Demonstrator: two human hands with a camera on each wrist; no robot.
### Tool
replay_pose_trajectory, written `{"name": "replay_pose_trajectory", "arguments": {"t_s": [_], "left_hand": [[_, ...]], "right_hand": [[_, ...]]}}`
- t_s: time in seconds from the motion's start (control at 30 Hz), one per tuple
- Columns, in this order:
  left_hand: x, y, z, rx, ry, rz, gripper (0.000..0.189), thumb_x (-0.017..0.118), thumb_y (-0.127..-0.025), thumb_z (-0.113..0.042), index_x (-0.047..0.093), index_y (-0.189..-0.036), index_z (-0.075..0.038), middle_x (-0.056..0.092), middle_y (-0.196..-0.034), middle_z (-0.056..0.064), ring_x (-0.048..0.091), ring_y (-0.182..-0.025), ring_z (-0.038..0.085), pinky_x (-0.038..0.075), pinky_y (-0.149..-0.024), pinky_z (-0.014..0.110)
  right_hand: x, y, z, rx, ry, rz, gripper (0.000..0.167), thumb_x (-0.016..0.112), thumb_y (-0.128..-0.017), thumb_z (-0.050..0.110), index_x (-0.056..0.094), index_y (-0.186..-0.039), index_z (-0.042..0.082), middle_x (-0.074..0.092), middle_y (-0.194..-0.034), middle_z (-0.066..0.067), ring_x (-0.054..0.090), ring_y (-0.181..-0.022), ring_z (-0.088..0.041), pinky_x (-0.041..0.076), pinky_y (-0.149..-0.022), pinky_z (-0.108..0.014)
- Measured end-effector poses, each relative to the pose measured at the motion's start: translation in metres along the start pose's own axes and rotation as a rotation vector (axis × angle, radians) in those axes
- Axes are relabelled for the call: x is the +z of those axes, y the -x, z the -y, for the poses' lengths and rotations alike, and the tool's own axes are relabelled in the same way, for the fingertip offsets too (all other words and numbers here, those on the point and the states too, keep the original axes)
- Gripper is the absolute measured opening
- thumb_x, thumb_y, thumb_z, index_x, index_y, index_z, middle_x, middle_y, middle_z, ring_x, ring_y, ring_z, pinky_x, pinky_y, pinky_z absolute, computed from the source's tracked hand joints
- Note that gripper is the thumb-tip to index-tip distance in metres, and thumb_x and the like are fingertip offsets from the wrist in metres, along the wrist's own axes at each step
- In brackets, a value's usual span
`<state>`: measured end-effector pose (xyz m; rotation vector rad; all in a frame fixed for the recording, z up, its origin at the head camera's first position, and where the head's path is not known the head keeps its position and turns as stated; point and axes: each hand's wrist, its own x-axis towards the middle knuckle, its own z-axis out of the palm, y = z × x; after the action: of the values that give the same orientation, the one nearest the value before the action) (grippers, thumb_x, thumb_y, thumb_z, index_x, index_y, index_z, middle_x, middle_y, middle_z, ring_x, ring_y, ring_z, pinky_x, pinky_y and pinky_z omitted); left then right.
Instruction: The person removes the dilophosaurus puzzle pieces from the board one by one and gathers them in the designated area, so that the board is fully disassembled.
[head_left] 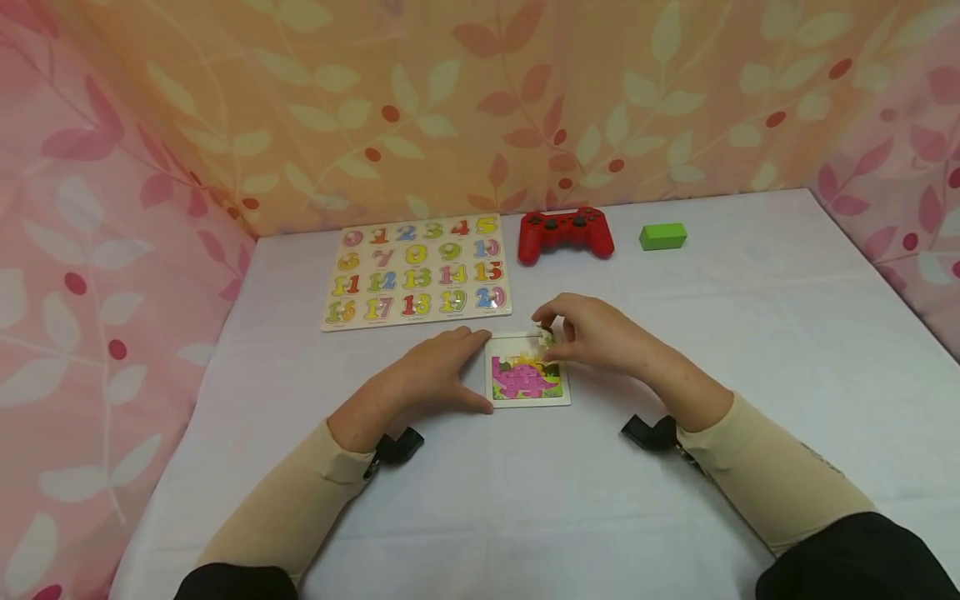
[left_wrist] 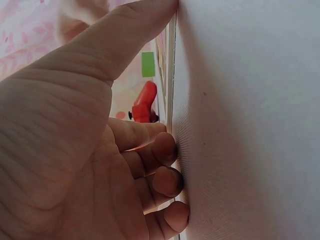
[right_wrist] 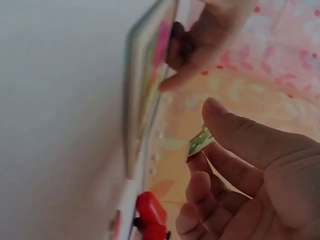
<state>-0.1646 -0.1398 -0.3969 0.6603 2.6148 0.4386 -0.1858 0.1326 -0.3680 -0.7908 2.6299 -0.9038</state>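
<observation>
Two hands are at work around one small puzzle board [head_left: 512, 344], which lies on the worktop [head_left: 483, 508]. Clock positions are read in the head view, with that board at the centre. The right hand [head_left: 603, 337], at 2 o'clock, pinches one puzzle piece [right_wrist: 199, 141] with a green print between thumb and fingers; the right wrist view shows the piece lifted apart from the board. The left hand [head_left: 431, 371], at 9 o'clock, has thumb and forefinger spread wide, touching the board's left edge near its two corners, its other three fingers loosely bent. The board carries one pink dinosaur picture [head_left: 525, 381], with a bare strip of tray at its 12 o'clock side. Each wrist wears one black device: one [head_left: 401, 447] at 8 o'clock, the other [head_left: 649, 433] at 4 o'clock. Farther out, between 10 and 11, lies one number board [head_left: 435, 305] with 21 numbers, 0 to 20, in four rows. One red game controller [head_left: 564, 236] lies between 12 and 1, and one green block [head_left: 663, 237] between 1 and 2. Beyond the worktop's far edge, at 12, hangs one orange leaf-patterned cloth [head_left: 465, 108].
</observation>
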Motion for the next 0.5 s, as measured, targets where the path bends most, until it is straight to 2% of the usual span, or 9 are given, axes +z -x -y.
{"name": "replay_pose_trajectory", "arguments": {"t_s": [0.17, 0.37, 0.5], "left_hand": [[0.0, -0.001, 0.0, 0.002, -0.001, 0.0, 0.109, 0.088, -0.072, -0.06, 0.037, -0.16, -0.019, 0.051, -0.143, 0.0, 0.049, -0.121, 0.017, 0.042, -0.108, 0.039], [0.0, -0.001, 0.0, 0.009, -0.008, -0.004, 0.109, 0.088, -0.072, -0.059, 0.037, -0.159, -0.018, 0.052, -0.142, 0.001, 0.049, -0.12, 0.017, 0.042, -0.108, 0.038], [0.001, -0.001, 0.001, 0.019, -0.012, -0.006, 0.109, 0.088, -0.073, -0.059, 0.037, -0.159, -0.016, 0.052, -0.142, 0.002, 0.049, -0.12, 0.017, 0.042, -0.109, 0.039]], "right_hand": [[-0.019, 0.01, 0.011, -0.076, 0.023, -0.072, 0.043, 0.087, -0.084, 0.02, 0.071, -0.123, 0.009, 0.065, -0.112, 0.0, 0.056, -0.095, -0.023, 0.05, -0.077, -0.037], [-0.044, 0.027, 0.018, -0.113, 0.038, -0.166, 0.041, 0.087, -0.085, 0.02, 0.073, -0.123, 0.014, 0.063, -0.11, 0.003, 0.052, -0.088, -0.019, 0.048, -0.071, -0.036], [-0.059, 0.04, 0.02, -0.123, 0.052, -0.239, 0.043, 0.087, -0.085, 0.02, 0.073, -0.125, 0.016, 0.058, -0.101, 0.002, 0.05, -0.084, -0.018, 0.045, -0.069, -0.035]]}}
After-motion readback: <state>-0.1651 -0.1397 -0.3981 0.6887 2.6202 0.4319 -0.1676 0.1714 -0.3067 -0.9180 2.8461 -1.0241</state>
